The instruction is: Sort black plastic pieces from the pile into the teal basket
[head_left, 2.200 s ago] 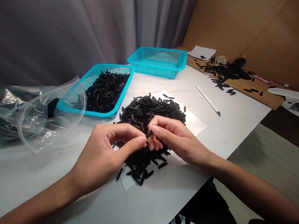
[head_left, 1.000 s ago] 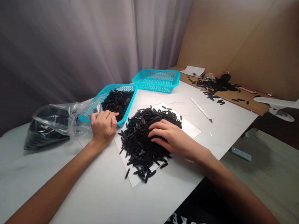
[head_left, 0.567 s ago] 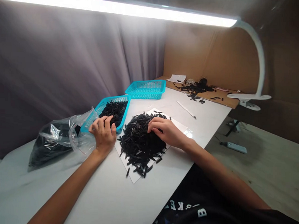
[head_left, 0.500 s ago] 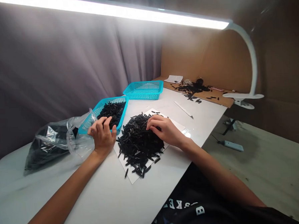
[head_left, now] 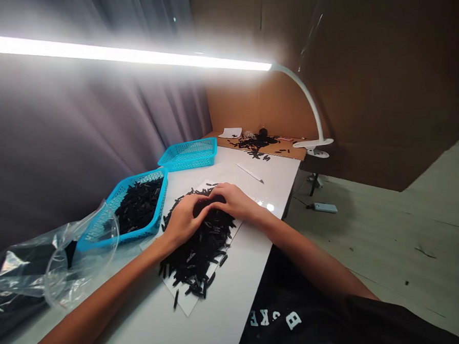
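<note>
My left hand (head_left: 185,218) and my right hand (head_left: 235,201) meet over a heap of small black strips (head_left: 197,250). Both hands are curved, with thumbs and fingertips drawn together at one spot, making a ring with black strips visible inside it. Whatever is pinched where the tips meet is too small or hidden to make out. Beneath the heap lies a white sheet (head_left: 187,307), its near corner showing on the white table (head_left: 145,328). A few strips have strayed to the sheet's near edge.
Left of the heap stands a blue basket (head_left: 158,217) holding more black strips; another blue basket (head_left: 188,164) stands behind it. A clear plastic bag (head_left: 80,262) lies at left. Scattered black pieces (head_left: 256,141) cover a brown board behind. A clamp lamp (head_left: 306,93) hangs above.
My left hand has moved right, from beside the blue basket to the heap, and now meets my right hand there. The view has shifted, so the lamp and baskets appear farther left.
</note>
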A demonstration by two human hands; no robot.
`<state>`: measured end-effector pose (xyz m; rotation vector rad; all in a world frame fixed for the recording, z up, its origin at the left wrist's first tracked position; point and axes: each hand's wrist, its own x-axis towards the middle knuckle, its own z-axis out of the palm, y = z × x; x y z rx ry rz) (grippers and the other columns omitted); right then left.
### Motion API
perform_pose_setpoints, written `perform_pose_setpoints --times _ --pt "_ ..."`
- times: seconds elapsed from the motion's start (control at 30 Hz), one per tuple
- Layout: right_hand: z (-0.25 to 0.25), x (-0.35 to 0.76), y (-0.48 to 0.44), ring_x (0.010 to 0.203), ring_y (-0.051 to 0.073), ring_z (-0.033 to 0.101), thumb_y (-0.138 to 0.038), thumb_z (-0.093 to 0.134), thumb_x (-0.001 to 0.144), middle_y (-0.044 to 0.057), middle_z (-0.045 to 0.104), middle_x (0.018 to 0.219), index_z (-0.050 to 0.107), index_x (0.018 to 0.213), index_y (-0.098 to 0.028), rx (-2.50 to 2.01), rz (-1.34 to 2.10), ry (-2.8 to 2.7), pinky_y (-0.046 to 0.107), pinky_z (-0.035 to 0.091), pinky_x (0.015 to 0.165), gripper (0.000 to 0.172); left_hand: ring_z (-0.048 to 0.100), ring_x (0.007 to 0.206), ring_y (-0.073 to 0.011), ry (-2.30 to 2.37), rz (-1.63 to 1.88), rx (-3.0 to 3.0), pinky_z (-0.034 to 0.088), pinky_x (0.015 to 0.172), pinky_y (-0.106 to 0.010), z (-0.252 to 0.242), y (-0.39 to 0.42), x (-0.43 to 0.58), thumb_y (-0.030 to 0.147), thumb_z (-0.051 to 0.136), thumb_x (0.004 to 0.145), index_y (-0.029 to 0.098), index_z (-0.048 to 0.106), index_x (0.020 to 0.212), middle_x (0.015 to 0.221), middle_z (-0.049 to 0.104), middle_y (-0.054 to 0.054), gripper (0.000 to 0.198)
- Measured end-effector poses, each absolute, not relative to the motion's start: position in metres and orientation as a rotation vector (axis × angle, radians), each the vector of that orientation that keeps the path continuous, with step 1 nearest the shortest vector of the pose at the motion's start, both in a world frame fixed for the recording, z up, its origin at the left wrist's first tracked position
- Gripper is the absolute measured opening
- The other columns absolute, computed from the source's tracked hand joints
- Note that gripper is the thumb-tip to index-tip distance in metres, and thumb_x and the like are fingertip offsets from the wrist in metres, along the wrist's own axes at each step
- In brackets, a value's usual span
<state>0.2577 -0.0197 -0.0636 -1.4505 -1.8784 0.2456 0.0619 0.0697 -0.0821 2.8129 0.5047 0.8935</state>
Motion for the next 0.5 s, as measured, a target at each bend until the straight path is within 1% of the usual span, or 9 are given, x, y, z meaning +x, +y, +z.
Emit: perform_pose_setpoints --times 0.07,0.17,0.27,0.33,0.4,0.5 --pt "-0.062 0.257 -0.021 0.098 0.021 0.069 -0.010 0.077 0.088 0.006 0.076 0.098 0.076 0.094 -0.019 -1.422 0.237 -1.878 0.035 0.052 0.092 0.011 0.068 0.107 -0.0228 0.530 0.933 2.770 0.061 0.091 -0.044 -0.090 0.070 0.057 0.037 0.064 0.101 0.017 0.063 0.128 0.127 0.066 -0.011 0.034" --pt "-0.062 0.256 -0.023 0.099 0.021 0.068 -0.006 0.073 0.088 0.005 0.076 0.098 0.077 0.091 -0.020 -1.370 0.221 -1.872 0.036 0.051 0.094 0.014 0.067 0.109 -0.0231 0.570 1.003 2.738 0.060 0.093 -0.044 -0.093 0.065 0.051 0.037 0.063 0.101 0.018 0.063 0.127 0.129 0.065 -0.011 0.033" --pt "-0.064 0.257 -0.022 0.100 0.024 0.068 -0.008 0.072 0.090 0.008 0.077 0.100 0.078 0.091 -0.019 -1.331 0.198 -1.858 0.041 0.050 0.095 0.013 0.068 0.108 -0.0231 0.582 1.078 2.734 0.060 0.093 -0.044 -0.090 0.059 0.051 0.038 0.064 0.101 0.017 0.063 0.127 0.127 0.066 -0.011 0.033" --pt "-0.065 0.256 -0.021 0.101 0.026 0.068 -0.008 0.070 0.092 0.010 0.078 0.102 0.079 0.095 -0.019 -1.307 0.185 -1.850 0.044 0.051 0.095 0.014 0.068 0.108 -0.0232 0.565 1.139 2.735 0.060 0.093 -0.045 -0.086 0.057 0.053 0.038 0.065 0.100 0.017 0.064 0.126 0.126 0.066 -0.010 0.033" --pt "-0.065 0.255 -0.020 0.102 0.027 0.068 -0.009 0.066 0.094 0.010 0.079 0.103 0.080 0.099 -0.020 -1.271 0.182 -1.860 0.045 0.052 0.095 0.018 0.069 0.105 -0.0221 0.525 1.201 2.737 0.060 0.092 -0.044 -0.083 0.055 0.054 0.037 0.064 0.101 0.016 0.065 0.122 0.121 0.068 -0.009 0.030" --pt "-0.064 0.251 -0.021 0.100 0.025 0.070 -0.008 0.066 0.095 0.007 0.080 0.102 0.080 0.097 -0.022 -1.208 0.199 -1.897 0.043 0.053 0.095 0.020 0.070 0.092 -0.0182 0.468 1.295 2.731 0.059 0.086 -0.038 -0.081 0.052 0.053 0.033 0.062 0.102 0.017 0.069 0.109 0.103 0.073 -0.005 0.019"
